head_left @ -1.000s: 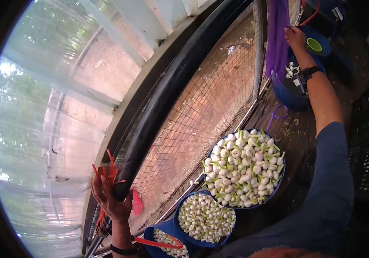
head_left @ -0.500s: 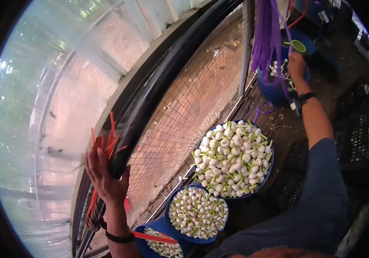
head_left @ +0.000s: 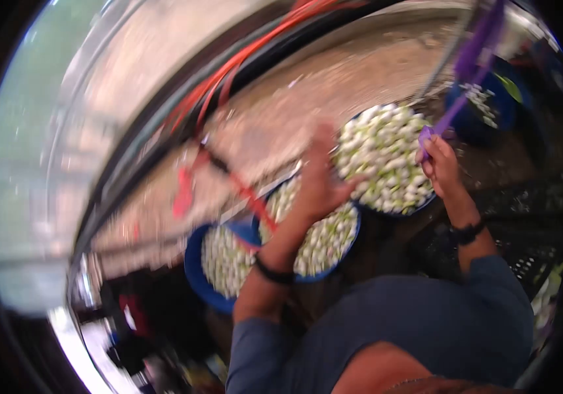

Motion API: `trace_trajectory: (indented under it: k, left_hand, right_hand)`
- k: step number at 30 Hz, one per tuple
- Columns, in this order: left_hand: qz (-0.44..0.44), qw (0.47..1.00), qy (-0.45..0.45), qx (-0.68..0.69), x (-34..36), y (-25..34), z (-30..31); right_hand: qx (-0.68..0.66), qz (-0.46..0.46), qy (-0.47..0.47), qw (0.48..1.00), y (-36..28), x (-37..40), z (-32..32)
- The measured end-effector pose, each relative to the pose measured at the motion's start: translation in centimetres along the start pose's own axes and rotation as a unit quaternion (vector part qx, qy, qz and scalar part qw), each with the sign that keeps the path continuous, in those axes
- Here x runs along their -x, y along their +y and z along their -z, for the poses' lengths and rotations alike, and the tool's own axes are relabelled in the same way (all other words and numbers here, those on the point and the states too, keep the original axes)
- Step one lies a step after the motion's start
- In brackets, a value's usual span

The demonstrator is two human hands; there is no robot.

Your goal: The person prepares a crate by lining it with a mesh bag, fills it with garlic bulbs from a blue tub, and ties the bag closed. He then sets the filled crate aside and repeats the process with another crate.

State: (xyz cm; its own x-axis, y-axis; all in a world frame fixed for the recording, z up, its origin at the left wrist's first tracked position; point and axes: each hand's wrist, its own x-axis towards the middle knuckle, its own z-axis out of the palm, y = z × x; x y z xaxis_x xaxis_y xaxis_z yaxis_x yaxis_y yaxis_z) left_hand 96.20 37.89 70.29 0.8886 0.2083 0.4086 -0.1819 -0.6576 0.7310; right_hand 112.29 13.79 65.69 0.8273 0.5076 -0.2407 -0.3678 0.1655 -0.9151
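My right hand (head_left: pixel 441 164) is closed on the lower end of a purple mesh strip (head_left: pixel 452 115), beside the large tub of garlic bulbs (head_left: pixel 386 154). The purple strip stretches from my fingers up to the top right. My left hand (head_left: pixel 321 177), blurred by motion, is over the edge between the large tub and a middle tub of garlic (head_left: pixel 327 240). Its fingers are spread, with nothing seen in them. Black bands circle both wrists.
At the lower left stands a blue tub of smaller garlic (head_left: pixel 222 262). Another blue bucket (head_left: pixel 501 98) with some garlic is at the upper right. Orange strips (head_left: pixel 248 52) hang along a black pipe. Black crates (head_left: pixel 524 262) lie at the right.
My left hand has left the black pipe and orange strips and moved right, over the tubs. My right hand has come down from the far bucket, holding the purple strip. The view has turned.
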Motion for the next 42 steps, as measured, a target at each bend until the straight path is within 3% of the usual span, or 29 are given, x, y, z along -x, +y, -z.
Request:
trace_trajectory:
  k: [3,4,6,8,10,12,13,14,16,17,18,20,23,25,30,32,36,38,39,40,42]
  left_hand:
    - [0.051,0.985,-0.062,0.151,11.8,1.7,-0.3]
    - [0.116,0.963,-0.034,0.240,15.6,3.0,0.6]
    - [0.186,0.913,-0.071,0.356,22.9,2.7,2.5]
    - [0.268,0.847,-0.002,0.460,30.4,4.3,4.8]
    - [0.285,0.836,0.111,0.455,35.1,7.1,7.2]
    - [0.329,0.906,0.207,0.167,37.7,9.4,9.6]
    - [0.222,0.936,0.265,0.071,38.7,8.4,8.8]
    - [0.237,0.926,0.289,0.060,39.5,8.3,8.1]
    - [0.225,0.928,0.245,0.169,40.8,8.9,6.6]
    - [0.262,0.927,0.237,0.127,41.8,9.8,6.8]
    - [0.275,0.918,0.259,0.120,43.1,11.0,6.3]
    - [0.326,0.889,0.320,-0.022,46.4,12.8,5.3]
    - [0.371,0.829,0.418,0.002,50.1,15.7,2.0]
    - [0.473,0.792,0.385,0.032,51.4,18.5,0.2]
    - [0.525,0.728,0.439,0.041,55.3,22.5,-2.8]
    - [0.595,0.698,0.397,0.034,57.9,23.5,-3.5]
    - [0.615,0.675,0.409,0.006,64.7,25.2,-4.4]
    - [0.608,0.616,0.461,0.197,68.4,25.6,-2.9]
    - [0.549,0.596,0.531,0.248,70.2,25.3,-3.1]
    - [0.540,0.597,0.535,0.257,72.2,24.6,-2.8]
    - [0.484,0.488,0.630,0.361,75.9,22.5,-2.0]
  right_hand:
    - [-0.008,-0.132,-0.199,0.971,1.8,9.0,-11.6]
    - [-0.001,-0.144,-0.230,0.963,2.9,11.0,-14.3]
    - [0.015,-0.139,-0.275,0.951,4.3,13.6,-18.3]
    - [0.040,-0.118,-0.300,0.946,6.3,14.5,-20.6]
    - [0.056,-0.146,-0.342,0.927,7.5,16.8,-24.3]
    - [0.127,-0.204,-0.408,0.881,8.6,21.0,-28.3]
    - [0.134,-0.233,-0.461,0.846,9.4,22.6,-29.7]
    - [0.140,-0.260,-0.513,0.806,10.2,24.2,-31.0]
    - [0.147,-0.286,-0.563,0.761,10.7,26.0,-33.2]
    - [0.140,-0.260,-0.579,0.760,11.4,25.6,-33.9]
    - [0.133,-0.236,-0.593,0.758,11.9,24.9,-34.4]
    - [0.099,-0.233,-0.577,0.777,12.9,23.4,-36.0]
    - [0.135,-0.198,-0.602,0.761,14.6,23.0,-38.6]
    - [0.147,-0.214,-0.622,0.739,16.6,23.6,-39.2]
    - [0.226,-0.251,-0.683,0.647,22.0,29.1,-40.5]
    - [0.273,-0.231,-0.706,0.612,24.2,31.6,-40.8]
    - [0.320,-0.269,-0.694,0.586,28.6,39.1,-41.6]
    - [0.350,-0.303,-0.694,0.551,32.2,42.5,-42.2]
    - [0.358,-0.333,-0.688,0.536,34.5,44.4,-42.5]
    - [0.370,-0.365,-0.679,0.519,36.7,46.4,-42.7]
    - [0.452,-0.394,-0.628,0.496,41.9,51.1,-43.4]
